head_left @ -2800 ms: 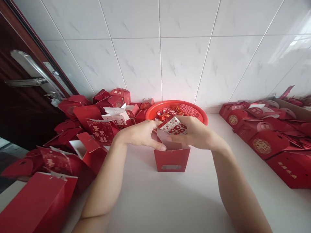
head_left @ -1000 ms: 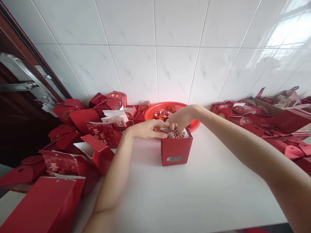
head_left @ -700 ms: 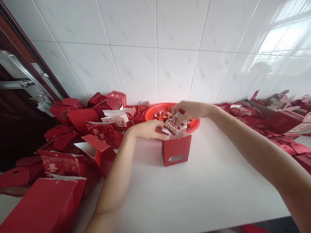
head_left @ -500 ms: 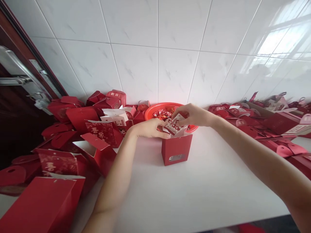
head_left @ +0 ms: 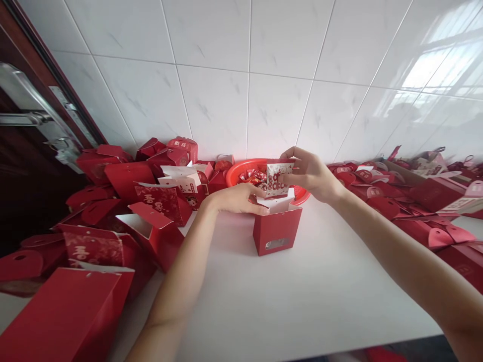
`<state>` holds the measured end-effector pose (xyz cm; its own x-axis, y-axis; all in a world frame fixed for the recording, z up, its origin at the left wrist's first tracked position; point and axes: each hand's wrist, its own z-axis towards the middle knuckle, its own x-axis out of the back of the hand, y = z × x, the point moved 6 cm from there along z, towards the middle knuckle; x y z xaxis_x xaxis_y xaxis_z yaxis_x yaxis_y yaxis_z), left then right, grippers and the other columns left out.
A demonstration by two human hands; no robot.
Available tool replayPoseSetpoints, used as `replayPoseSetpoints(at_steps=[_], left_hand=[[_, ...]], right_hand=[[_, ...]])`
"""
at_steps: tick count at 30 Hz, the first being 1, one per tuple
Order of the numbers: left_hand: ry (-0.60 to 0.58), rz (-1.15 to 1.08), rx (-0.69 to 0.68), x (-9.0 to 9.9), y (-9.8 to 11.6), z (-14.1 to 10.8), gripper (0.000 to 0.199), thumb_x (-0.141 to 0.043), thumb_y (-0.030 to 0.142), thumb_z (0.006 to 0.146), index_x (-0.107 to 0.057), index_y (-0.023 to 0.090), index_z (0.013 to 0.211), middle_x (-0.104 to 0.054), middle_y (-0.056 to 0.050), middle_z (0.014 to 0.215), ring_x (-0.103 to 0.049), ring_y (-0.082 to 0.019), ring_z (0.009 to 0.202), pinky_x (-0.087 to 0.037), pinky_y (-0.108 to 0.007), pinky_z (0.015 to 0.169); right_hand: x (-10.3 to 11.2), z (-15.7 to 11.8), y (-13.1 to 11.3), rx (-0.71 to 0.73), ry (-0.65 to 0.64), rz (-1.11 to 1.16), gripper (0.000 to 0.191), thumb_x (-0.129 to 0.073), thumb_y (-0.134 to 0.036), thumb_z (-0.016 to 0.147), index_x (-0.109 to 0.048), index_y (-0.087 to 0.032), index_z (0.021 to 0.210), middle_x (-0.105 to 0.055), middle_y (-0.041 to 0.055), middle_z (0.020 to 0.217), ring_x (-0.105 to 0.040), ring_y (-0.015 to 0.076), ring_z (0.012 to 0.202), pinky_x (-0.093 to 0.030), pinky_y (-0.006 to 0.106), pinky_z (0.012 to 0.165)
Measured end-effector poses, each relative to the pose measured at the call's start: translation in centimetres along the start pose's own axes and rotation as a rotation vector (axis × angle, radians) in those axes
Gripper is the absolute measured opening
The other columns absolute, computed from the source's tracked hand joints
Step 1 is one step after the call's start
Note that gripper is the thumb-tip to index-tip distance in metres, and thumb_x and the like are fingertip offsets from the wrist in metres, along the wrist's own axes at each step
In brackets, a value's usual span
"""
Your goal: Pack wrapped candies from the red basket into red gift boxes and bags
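On the white table stands a red paper box (head_left: 277, 229), upright, with its top open and a clear window low on the front. My left hand (head_left: 243, 198) grips its top left edge, the thumb over the rim and the other fingers partly hidden behind. A flat white packet (head_left: 277, 178) with red print and red ends is pinched between the thumb and fingers of my right hand (head_left: 304, 173). It is held upright just over the box's opening, in front of a white inner flap. Behind the box, an orange-red plastic basket (head_left: 234, 173) holds wrapped sweets (head_left: 253, 177).
Many red boxes, several with open tops, crowd the left side, including a large red box (head_left: 62, 306) close to me. More closed red boxes (head_left: 418, 229) are piled on the right. A tiled wall (head_left: 211, 105) rises behind the table; a door handle (head_left: 26, 119) is at far left.
The packet, tilted and lower at the box opening before, is now raised and upright in my right hand. My left hand stays at the box's rim. The view has shifted slightly.
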<state>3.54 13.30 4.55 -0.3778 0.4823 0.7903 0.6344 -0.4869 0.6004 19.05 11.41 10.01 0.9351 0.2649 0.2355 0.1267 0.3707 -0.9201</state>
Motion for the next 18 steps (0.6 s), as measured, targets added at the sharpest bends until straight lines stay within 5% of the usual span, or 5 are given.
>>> replayPoseSetpoints(at_steps=[8, 18], left_hand=[[-0.101, -0.14, -0.149, -0.3, -0.4, 0.4, 0.05, -0.075, 0.05, 0.079, -0.071, 0.029, 0.124, -0.075, 0.001, 0.117, -0.066, -0.025, 0.109, -0.047, -0.029, 0.091], [-0.099, -0.061, -0.098, -0.2, -1.3, 0.7, 0.071, -0.073, 0.054, 0.081, -0.052, 0.036, 0.147, -0.065, 0.001, 0.137, -0.058, -0.025, 0.122, -0.042, -0.03, 0.101]], right_hand=[[-1.1, -1.2, 0.4, 0.028, -0.268, -0.47, 0.005, -0.065, -0.019, 0.076, -0.064, -0.018, 0.081, -0.07, 0.0039, 0.085, -0.066, 0.019, 0.079, -0.055, 0.032, 0.073], [-0.6, -0.9, 0.6, -0.122, -0.473, -0.752, 0.015, -0.061, -0.019, 0.078, -0.072, -0.018, 0.088, -0.072, 0.0046, 0.092, -0.066, 0.0198, 0.082, -0.049, 0.029, 0.067]])
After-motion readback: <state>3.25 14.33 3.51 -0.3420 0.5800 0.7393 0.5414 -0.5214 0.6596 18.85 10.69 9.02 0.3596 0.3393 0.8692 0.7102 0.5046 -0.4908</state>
